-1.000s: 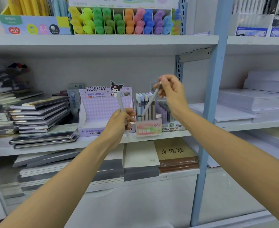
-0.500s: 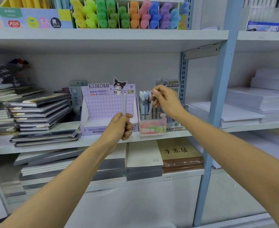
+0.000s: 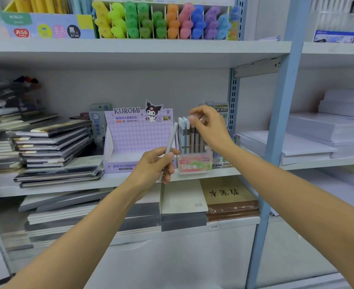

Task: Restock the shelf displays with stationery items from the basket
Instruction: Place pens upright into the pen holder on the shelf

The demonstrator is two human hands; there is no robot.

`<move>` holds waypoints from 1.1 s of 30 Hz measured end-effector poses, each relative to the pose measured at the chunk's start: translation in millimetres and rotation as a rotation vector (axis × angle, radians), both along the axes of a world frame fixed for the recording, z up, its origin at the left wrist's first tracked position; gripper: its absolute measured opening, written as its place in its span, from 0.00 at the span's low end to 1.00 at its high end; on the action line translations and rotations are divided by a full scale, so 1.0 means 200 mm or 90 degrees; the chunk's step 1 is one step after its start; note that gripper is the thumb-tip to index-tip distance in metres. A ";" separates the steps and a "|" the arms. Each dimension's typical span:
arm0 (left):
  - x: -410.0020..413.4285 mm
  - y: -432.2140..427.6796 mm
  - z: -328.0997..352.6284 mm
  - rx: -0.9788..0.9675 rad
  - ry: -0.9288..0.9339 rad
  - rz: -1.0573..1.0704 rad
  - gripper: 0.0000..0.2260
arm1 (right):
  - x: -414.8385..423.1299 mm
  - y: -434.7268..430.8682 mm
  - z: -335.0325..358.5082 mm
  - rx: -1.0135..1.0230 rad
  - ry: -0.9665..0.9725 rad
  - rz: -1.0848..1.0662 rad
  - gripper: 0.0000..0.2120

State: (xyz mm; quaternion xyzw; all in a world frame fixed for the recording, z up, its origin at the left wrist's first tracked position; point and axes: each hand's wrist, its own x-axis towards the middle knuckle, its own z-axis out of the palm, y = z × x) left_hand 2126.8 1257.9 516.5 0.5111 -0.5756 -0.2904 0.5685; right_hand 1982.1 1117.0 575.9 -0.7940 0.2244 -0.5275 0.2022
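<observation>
Centre of the frame, at a stationery shelf (image 3: 67, 185): the right hand (image 3: 210, 131) pinches the top of a pale pen (image 3: 192, 118) standing among others in a clear pen box (image 3: 194, 164), seemingly seating it. Just left and lower, the left hand (image 3: 152, 166) grips a grey pen (image 3: 171, 138) upright, apparently next to go in. The purple Kuromi box (image 3: 138, 138) beside it looks unfilled. The basket is out of view, so remaining stock cannot be judged.
</observation>
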 end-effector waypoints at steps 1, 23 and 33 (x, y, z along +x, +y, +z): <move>-0.01 0.00 0.00 0.000 -0.006 0.000 0.09 | -0.01 0.03 0.01 0.027 -0.005 0.066 0.08; -0.16 0.00 0.13 -0.146 0.228 0.085 0.03 | -0.27 0.14 -0.07 0.319 0.100 0.377 0.04; -0.23 -0.04 0.13 -0.156 -0.063 0.134 0.03 | -0.19 0.20 -0.02 0.188 0.062 0.290 0.06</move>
